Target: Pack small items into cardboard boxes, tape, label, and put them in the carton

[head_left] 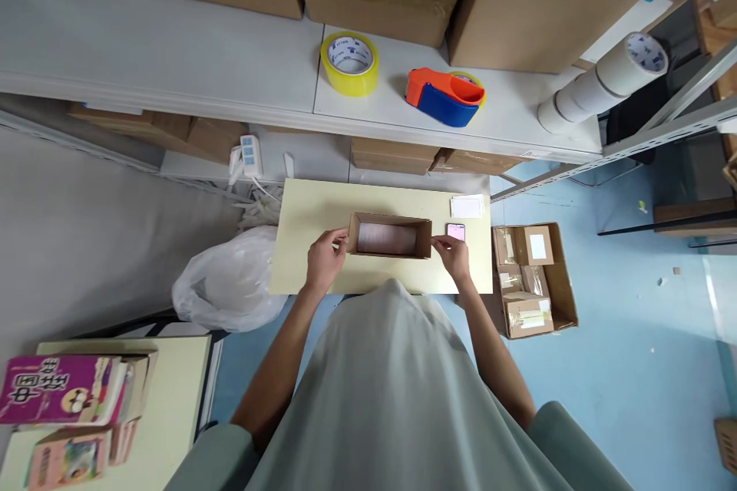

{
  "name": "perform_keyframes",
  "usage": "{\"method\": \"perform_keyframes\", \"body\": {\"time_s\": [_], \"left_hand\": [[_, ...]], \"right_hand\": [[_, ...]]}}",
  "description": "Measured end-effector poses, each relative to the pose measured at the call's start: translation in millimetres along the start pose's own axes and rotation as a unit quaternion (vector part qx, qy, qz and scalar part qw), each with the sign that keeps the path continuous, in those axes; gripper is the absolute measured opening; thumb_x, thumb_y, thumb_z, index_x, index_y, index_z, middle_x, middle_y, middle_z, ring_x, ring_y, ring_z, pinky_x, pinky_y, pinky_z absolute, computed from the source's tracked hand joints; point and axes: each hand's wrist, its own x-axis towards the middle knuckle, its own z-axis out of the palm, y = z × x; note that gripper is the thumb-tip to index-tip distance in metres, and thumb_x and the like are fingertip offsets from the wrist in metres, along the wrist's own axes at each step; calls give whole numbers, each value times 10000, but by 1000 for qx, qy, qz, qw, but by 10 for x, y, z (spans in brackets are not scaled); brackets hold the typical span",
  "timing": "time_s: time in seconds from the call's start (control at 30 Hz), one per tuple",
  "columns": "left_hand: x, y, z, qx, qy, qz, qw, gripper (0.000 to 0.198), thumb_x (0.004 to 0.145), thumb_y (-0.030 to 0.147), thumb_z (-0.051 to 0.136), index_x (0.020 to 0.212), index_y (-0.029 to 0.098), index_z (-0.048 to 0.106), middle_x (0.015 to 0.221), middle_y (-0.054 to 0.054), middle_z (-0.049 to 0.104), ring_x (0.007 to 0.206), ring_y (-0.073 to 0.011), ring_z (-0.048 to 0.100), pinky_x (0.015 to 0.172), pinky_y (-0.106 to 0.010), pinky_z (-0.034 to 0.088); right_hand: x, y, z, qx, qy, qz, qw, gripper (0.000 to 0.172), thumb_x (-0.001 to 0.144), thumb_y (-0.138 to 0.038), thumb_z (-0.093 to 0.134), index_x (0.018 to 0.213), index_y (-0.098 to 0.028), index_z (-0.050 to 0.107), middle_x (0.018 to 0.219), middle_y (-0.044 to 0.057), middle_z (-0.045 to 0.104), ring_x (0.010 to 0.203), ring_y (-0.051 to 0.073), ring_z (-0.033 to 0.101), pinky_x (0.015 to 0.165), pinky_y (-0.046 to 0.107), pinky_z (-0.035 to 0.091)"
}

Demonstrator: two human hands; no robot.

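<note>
A small open cardboard box [391, 252] stands on the pale yellow table [316, 203] in front of me, its long side facing me. Something white and flat, perhaps paper, lies inside it. My left hand [326, 257] pinches the box's left end with thumb and fingers. At the opposite end, my right hand [454, 255] pinches the right edge. Just beyond the right hand lies a phone [455, 231] with its screen lit. Behind the phone are white slips or labels [467, 206].
On the shelf [230, 54] are yellow tape [349, 64], an orange-blue tape dispenser [444, 97] and stacked white rolls [604, 84]. A large carton [567, 299] of small boxes stands right. At left are a plastic bag [230, 276], a power strip [251, 156] and books [57, 390].
</note>
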Motion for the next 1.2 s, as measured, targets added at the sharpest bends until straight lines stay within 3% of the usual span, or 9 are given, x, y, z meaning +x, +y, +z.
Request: {"method": "perform_keyframes", "body": {"time_s": [0.3,0.43,0.53,0.7,0.87,0.97,1.03,1.13,1.2], "left_hand": [[92,64,171,-50,-103,-27,993,225,896,275,745,1114,236,790,1144,-51,830,888,-204,788,883,-330,625],[227,55,285,-34,-151,-88,984,138,851,313,807,975,251,812,1014,-36,852,929,-229,790,876,-331,621],[358,70,368,14,-149,-94,984,50,870,283,769,881,268,815,987,-22,858,960,-237,791,866,-334,611],[524,174,429,116,-162,-112,973,96,856,212,758,927,253,808,1026,-52,855,1026,-265,788,899,-356,587],[441,181,218,84,-189,-11,978,162,933,286,743,1086,236,759,1076,-68,833,1015,-250,781,957,-365,589],[347,173,15,42,-144,49,988,441,942,429,770,1322,226,682,1307,-110,762,1114,-258,755,1003,-386,595],[332,192,-83,47,-124,94,987,786,876,501,840,1551,247,528,1571,-145,602,1377,-315,638,1133,-443,542],[392,231,-118,97,-175,163,966,1260,721,518,960,1733,286,246,1796,-157,303,1641,-402,310,1292,-528,377],[451,244,-79,139,-216,187,948,1341,683,467,984,1751,286,194,1805,-160,281,1655,-428,260,1305,-547,343]], "right_hand": [[53,-117,417,-66,-29,47,996,203,853,-443,770,843,-251,836,893,51,852,775,240,782,694,310,590],[159,-72,594,-127,-9,69,989,67,804,-344,817,803,-280,837,837,48,840,743,241,775,652,303,577],[262,-43,653,-152,-4,48,987,39,768,-287,842,736,-290,820,722,64,799,695,253,758,632,319,579],[331,-151,675,-218,-27,56,974,118,817,-204,806,725,-277,809,737,92,783,797,290,778,727,357,588],[87,-250,403,-177,-89,-11,980,119,978,-279,710,961,-260,826,940,71,830,875,256,780,801,354,594],[-91,-245,139,-158,-61,-61,984,258,1010,-396,696,1205,-256,791,1171,91,814,1017,269,767,860,390,626],[-143,-254,13,-180,-42,-112,976,533,964,-465,763,1447,-255,681,1446,133,710,1299,332,677,1007,477,614],[-109,-304,-32,-224,-90,-199,950,1074,851,-461,897,1735,-268,318,1758,139,400,1623,382,363,1236,584,461],[-51,-343,11,-253,-132,-226,932,1249,818,-413,937,1779,-270,153,1784,146,351,1667,384,281,1284,595,397]]}}
